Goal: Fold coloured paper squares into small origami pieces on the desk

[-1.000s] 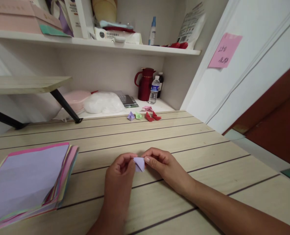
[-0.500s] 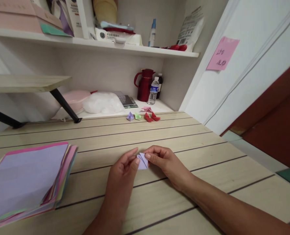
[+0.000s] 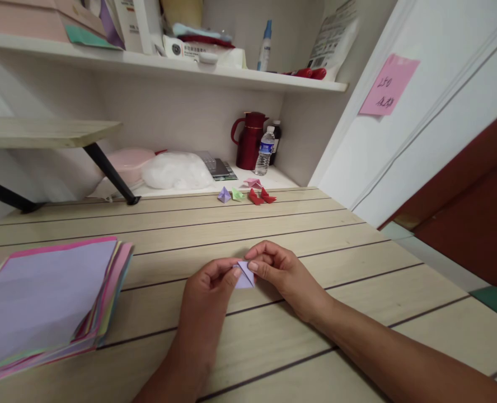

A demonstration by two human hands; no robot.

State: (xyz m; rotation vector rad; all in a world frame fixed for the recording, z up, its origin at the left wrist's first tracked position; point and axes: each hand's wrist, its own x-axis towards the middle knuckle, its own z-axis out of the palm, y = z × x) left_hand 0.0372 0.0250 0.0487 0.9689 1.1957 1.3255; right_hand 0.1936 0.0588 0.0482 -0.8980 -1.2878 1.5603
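Note:
Both of my hands meet over the middle of the wooden table (image 3: 357, 263). Between them is a small folded lilac paper piece (image 3: 244, 275). My left hand (image 3: 206, 299) pinches its left side with thumb and fingertips. My right hand (image 3: 280, 274) pinches its right side, fingers curled over the top. The paper sits just above or on the tabletop; I cannot tell which. A stack of coloured paper sheets (image 3: 47, 296), lilac on top, lies at the left.
Several small folded paper figures (image 3: 248, 195), lilac, green, pink and red, sit at the table's far edge. Behind them a lower shelf holds a red jug (image 3: 248, 140), a water bottle (image 3: 265, 151) and a white bag (image 3: 177, 170). A pink note (image 3: 388, 85) hangs at the right.
The lilac piece has turned between my fingers and now shows a folded crease side. Both hands shifted slightly away from me and stayed pinched on it.

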